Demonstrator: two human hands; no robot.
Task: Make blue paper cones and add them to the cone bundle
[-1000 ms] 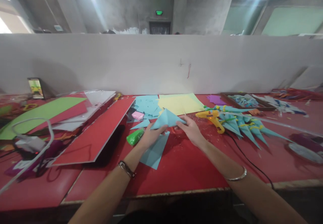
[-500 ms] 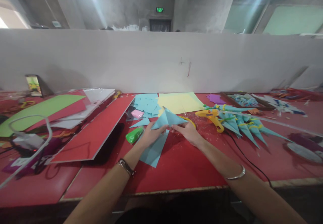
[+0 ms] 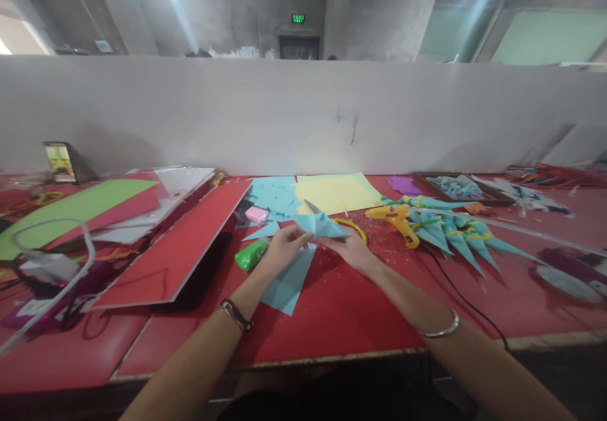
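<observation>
Near the middle of the frame, the left hand (image 3: 283,248) and the right hand (image 3: 353,250) hold a folded blue paper (image 3: 320,225) between them, the fingers of each closed on its lower edge. Just behind it, scissors (image 3: 353,226) with yellow handles lie on the red table (image 3: 346,320). Beneath and beside the left hand is a flat blue sheet (image 3: 290,285), with a green packet (image 3: 251,255) to its upper left. Farther back lie a pink packet (image 3: 257,214) and a pale yellow sheet (image 3: 339,195). At right of center rests a yellow glue gun (image 3: 396,220), beside pointed blue paper shapes (image 3: 462,237). A tilted red board (image 3: 180,250) fills the left side.
</observation>
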